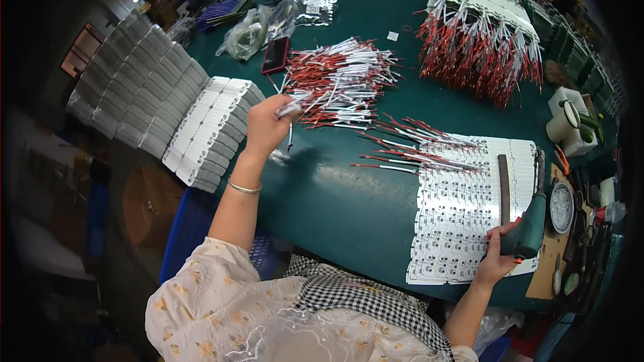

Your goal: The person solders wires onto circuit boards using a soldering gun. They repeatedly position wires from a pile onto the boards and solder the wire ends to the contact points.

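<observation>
Careful, left hand (267, 125) pinching wire (290, 108) off far pile (339, 80), right hand (500, 255) gripping soldering iron (530, 218) — tip could scorch near strips (456, 221) w/ eyes away.

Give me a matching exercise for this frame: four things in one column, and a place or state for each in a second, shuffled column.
Things:
1. left hand
2. right hand
3. dark bar
4. stacks of white strips

Places or states:
A. lying on the white panel sheet
B. at the table's left edge, beside the left arm
C. gripping the green soldering tool
D. pinching wires at the red and white wire pile

Pairs: 1-D, 2-C, 3-A, 4-B
</observation>
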Available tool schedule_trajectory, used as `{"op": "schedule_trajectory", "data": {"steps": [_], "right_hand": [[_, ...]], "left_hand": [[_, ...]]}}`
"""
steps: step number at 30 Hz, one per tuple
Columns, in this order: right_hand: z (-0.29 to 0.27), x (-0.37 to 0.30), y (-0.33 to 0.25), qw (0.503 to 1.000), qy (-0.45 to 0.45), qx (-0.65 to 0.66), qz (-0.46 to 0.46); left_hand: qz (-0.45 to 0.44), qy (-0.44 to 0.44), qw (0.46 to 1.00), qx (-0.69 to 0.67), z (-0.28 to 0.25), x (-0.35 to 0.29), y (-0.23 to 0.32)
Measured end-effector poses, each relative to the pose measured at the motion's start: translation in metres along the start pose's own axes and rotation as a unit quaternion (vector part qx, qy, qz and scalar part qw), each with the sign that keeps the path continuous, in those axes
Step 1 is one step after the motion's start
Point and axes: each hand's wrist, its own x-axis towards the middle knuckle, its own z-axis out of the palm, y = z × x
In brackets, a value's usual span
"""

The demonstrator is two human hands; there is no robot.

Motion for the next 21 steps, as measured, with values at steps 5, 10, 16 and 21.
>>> {"op": "schedule_trajectory", "data": {"steps": [5, 10, 16, 21], "right_hand": [[-0.004, -0.001, 0.003, 0.999, 0.002, -0.041, 0.002], [-0.004, -0.001, 0.0, 1.0, 0.003, -0.029, -0.008], [-0.011, -0.003, 0.003, 1.0, -0.011, -0.014, -0.003], [-0.014, -0.002, 0.007, 0.999, -0.021, -0.025, -0.012]], "left_hand": [[-0.008, -0.114, 0.99, 0.086, -0.012, -0.016, -0.042], [-0.084, -0.071, 0.991, 0.078, -0.016, -0.013, -0.058], [-0.002, -0.347, 0.938, 0.013, -0.01, -0.011, -0.062], [0.047, -0.354, 0.934, 0.024, 0.003, -0.011, -0.038]]}}
